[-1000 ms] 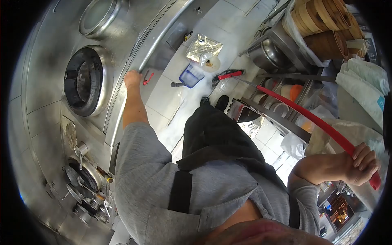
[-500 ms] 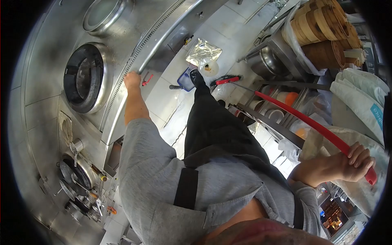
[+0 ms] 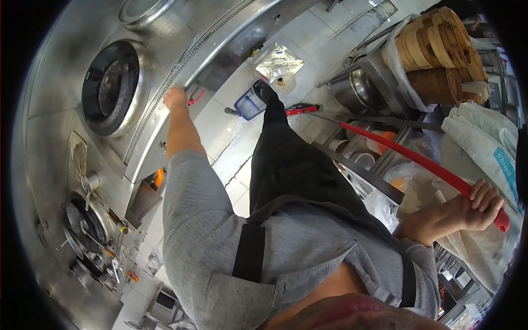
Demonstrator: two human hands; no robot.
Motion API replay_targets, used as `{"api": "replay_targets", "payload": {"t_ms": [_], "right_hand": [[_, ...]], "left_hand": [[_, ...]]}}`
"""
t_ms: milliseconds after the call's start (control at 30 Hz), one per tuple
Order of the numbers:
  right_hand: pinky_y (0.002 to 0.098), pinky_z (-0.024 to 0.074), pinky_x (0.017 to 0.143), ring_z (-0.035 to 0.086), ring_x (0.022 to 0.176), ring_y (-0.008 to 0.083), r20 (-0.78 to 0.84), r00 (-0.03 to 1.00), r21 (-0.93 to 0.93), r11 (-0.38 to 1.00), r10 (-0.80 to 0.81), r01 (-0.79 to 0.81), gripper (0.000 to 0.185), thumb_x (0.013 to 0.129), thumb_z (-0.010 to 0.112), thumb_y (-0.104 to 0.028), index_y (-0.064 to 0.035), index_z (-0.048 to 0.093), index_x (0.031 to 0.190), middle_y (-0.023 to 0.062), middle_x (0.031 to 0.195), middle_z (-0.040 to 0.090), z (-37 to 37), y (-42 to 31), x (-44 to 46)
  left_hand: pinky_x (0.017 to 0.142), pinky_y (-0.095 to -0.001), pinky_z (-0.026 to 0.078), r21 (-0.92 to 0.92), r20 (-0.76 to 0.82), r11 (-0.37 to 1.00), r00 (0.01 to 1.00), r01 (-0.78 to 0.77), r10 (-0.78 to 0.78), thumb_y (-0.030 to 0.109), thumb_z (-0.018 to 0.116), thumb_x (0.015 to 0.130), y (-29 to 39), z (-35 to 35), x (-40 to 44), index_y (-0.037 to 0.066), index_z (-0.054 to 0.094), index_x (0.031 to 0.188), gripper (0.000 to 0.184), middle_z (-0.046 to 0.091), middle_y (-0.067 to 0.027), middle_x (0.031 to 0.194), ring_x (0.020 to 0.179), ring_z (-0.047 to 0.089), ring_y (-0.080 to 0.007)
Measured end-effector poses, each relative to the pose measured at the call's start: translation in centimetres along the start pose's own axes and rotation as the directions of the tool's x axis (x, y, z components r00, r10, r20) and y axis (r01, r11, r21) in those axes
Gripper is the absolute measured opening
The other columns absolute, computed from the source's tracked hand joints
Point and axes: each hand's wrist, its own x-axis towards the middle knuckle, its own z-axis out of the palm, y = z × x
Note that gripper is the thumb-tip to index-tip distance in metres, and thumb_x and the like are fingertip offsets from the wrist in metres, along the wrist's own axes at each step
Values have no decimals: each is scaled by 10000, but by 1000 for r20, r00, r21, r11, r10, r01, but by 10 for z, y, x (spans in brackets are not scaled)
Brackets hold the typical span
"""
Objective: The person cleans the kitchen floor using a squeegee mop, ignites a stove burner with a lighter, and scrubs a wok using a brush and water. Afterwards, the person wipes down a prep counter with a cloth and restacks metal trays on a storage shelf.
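Observation:
My right hand point(image 3: 479, 207) is closed around the end of a long red handle. The handle belongs to a red broom point(image 3: 407, 154), whose red head with dark bristles rests on the floor near my shoe point(image 3: 263, 91). My left arm is stretched out, and my left hand point(image 3: 175, 98) appears curled over the metal rail point(image 3: 206, 68) along the stove counter's front edge. Close below that hand is a small red lever point(image 3: 196, 98). A blue-rimmed dustpan point(image 3: 249, 105) with a dark handle lies on the floor beside my shoe.
On the left, the steel stove counter point(image 3: 58, 135) holds a black wok ring point(image 3: 110, 88) and several ladles and pans. Shiny foil point(image 3: 279, 60) and a round pale lid-like thing point(image 3: 284, 83) lie on the floor. To the right are bamboo steamers point(image 3: 434, 44), a steel pot point(image 3: 355, 91) and shelves of containers.
The view has shifted slightly. My shoe has drawn away from the dustpan, which shows more fully now. The broom head has moved slightly closer to my leg. Both hands keep their hold.

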Motion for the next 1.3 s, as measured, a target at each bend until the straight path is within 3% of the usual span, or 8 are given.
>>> {"api": "replay_targets", "payload": {"t_ms": [133,400,533,600,933,1000,1233,1300], "right_hand": [[235,280,398,284,376,81,-22,1000,-8,1000,13,-13,300,885,482,-127,-123,404,596,-19,474,322,5,4,5],[243,284,409,299,374,78,11,1000,-2,1000,28,-28,285,888,485,-141,-115,455,606,-23,483,338,0,3,5],[245,279,406,298,374,79,-3,1000,-6,1000,23,-23,287,890,486,-148,-114,460,606,-26,477,334,3,1,1],[244,279,409,298,375,78,8,1000,-14,1000,19,-19,286,889,486,-148,-115,460,606,-25,476,333,4,-1,0],[245,268,427,279,384,78,-31,998,-26,999,45,-46,308,877,497,-154,-126,436,576,-32,476,312,27,4,3],[246,264,429,272,384,78,-66,997,-36,999,39,-41,323,872,504,-159,-133,417,562,-33,476,306,26,3,0],[252,262,447,267,395,84,-89,996,-36,999,4,-7,392,847,534,-188,-154,305,531,-30,484,303,25,-21,-41],[254,261,449,266,394,86,-122,992,-60,998,-24,17,387,846,535,-188,-149,306,536,-30,486,305,33,-28,-59]], "left_hand": [[864,-492,445,-85,-70,987,988,135,-141,228,417,902,1,19,10,69,650,1059,323,633,-146,1082,1029,590,-362],[870,-533,441,-29,-50,997,996,77,-78,216,389,909,0,21,10,47,640,1064,339,622,-169,1099,1028,589,-382],[834,-437,501,58,-28,995,997,79,-78,182,446,869,1,14,2,84,641,1061,291,626,-150,1084,1026,598,-341],[832,-557,468,-14,-35,1000,999,2,-2,172,408,883,-10,24,7,48,638,1064,317,622,-185,1090,1012,597,-394],[820,-509,496,-31,-8,998,999,-48,47,165,413,879,-18,25,11,61,640,1054,305,629,-169,1079,996,612,-357],[804,-396,520,60,-113,997,992,-44,50,198,533,824,-15,24,9,57,663,963,237,658,-159,990,934,637,-336],[812,-384,515,95,-75,992,993,-85,92,216,560,812,-18,22,10,54,659,986,258,650,-162,1016,952,633,-321],[821,-466,507,85,-24,981,984,-172,175,175,434,865,-20,19,8,27,635,1062,318,630,-180,1076,991,618,-346]]}}
